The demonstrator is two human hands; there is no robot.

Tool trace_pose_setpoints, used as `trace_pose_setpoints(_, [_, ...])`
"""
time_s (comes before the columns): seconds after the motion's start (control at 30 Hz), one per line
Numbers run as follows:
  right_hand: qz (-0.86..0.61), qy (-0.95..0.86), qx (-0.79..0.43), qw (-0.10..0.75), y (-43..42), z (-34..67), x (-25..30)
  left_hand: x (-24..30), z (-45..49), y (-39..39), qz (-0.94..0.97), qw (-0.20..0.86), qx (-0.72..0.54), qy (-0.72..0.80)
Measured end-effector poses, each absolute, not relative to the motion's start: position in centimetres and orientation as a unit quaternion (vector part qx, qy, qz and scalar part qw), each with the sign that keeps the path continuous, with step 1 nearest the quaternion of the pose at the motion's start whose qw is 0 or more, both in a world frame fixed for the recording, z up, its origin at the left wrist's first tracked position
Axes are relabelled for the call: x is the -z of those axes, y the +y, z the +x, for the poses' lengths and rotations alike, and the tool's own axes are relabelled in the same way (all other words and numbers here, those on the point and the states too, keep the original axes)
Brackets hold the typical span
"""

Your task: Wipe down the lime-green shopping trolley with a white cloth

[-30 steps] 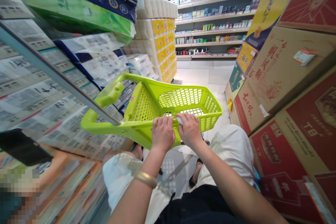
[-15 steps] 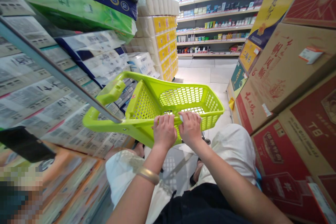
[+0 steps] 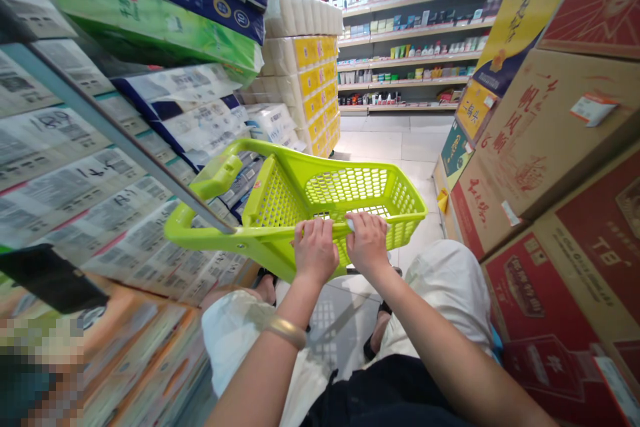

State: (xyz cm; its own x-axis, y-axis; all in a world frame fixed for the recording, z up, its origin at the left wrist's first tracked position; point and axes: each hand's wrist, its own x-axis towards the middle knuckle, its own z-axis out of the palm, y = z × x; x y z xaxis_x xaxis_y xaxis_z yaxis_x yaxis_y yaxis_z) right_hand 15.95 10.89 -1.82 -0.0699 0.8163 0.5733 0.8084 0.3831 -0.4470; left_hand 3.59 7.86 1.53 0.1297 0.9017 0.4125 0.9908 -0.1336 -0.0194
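A lime-green plastic shopping cart (image 3: 280,235) stands sideways in front of me, its handle end to the left. My left hand (image 3: 316,250) is closed over the near rim, fingers curled across the top edge. Just to the right, my right hand (image 3: 367,240) grips the same rim; something small and white shows under its fingers, too hidden to name. Through the lattice sides, the basket shows no goods. A grey metal bar (image 3: 120,140) runs diagonally from the upper left down to the cart's handle.
Stacked tissue packs (image 3: 150,27) line the left side, beside piled rolls in yellow-marked wrap (image 3: 317,87). Cardboard cartons (image 3: 530,127) rise on the right. Shelves of bottles and small boxes (image 3: 405,47) stand across the far end, beyond the tiled floor (image 3: 390,140). A dark flat object (image 3: 50,277) is at lower left.
My right hand has shifted slightly right along the rim, widening the gap from my left hand. The cart's handle end appears a little further right; both hands keep their hold.
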Motion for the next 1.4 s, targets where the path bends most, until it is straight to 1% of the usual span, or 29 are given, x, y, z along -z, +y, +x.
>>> trace_pose_setpoints(0.1, [-0.524,-0.757,-0.024,0.391,10.7,14.4,1.2,-1.5,3.3,8.0,-0.742,0.148,0.153,-0.635])
trace_pose_setpoints(0.2, [-0.506,-0.772,-0.022,0.383,11.1,15.2,1.3,-1.5,2.8,8.2,-0.752,0.152,0.144,-0.626])
trace_pose_setpoints(0.43, [-0.569,-0.728,0.006,0.382,12.6,19.4,2.5,-1.5,2.5,8.8,-0.744,0.150,0.147,-0.635])
trace_pose_setpoints(0.53, [-0.579,-0.720,0.002,0.384,12.4,17.7,2.1,-1.7,2.9,9.0,-0.733,0.154,0.143,-0.647])
trace_pose_setpoints(0.7, [-0.532,-0.757,-0.020,0.380,11.6,14.2,1.3,-1.7,2.4,9.2,-0.744,0.149,0.136,-0.637])
trace_pose_setpoints(0.83, [-0.512,-0.775,-0.012,0.369,12.1,15.8,1.7,-1.7,1.1,9.5,-0.759,0.155,0.128,-0.619])
trace_pose_setpoints(1.0, [-0.558,-0.739,0.004,0.378,12.9,18.3,2.4,-2.1,1.1,9.9,-0.743,0.166,0.127,-0.636])
trace_pose_setpoints(1.1, [-0.573,-0.723,0.001,0.386,12.7,16.6,2.2,-2.2,1.5,10.0,-0.730,0.174,0.121,-0.649])
trace_pose_setpoints(1.27, [-0.530,-0.761,-0.029,0.373,12.0,12.6,1.3,-1.9,1.1,9.9,-0.739,0.169,0.121,-0.641])
trace_pose_setpoints(1.4, [-0.502,-0.785,-0.013,0.363,12.3,13.8,1.5,-2.0,0.2,10.0,-0.745,0.183,0.106,-0.632])
